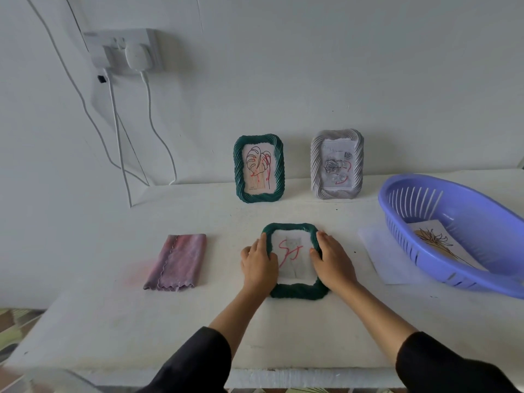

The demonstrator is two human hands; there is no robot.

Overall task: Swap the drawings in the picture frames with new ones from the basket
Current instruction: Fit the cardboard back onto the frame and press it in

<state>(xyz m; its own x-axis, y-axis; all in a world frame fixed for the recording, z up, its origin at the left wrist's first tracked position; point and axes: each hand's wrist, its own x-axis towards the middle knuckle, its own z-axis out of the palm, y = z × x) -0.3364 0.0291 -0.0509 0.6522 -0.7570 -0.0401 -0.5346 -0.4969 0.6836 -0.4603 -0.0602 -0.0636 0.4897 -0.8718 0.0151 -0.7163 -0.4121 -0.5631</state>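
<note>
On the table (113, 321), left hand (258, 265) and right hand (333, 265) grip the flat frame (297, 291).

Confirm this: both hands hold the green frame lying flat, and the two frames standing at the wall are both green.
Wrong on one point: the head view shows one standing green frame and one standing grey frame. The left hand and right hand do hold the flat green frame.

Person in black top: L sleeve (195, 361) & R sleeve (445, 364) plain, cuffs approx mid-forearm; bare from there to L hand (259, 265) & R hand (331, 262).
</note>
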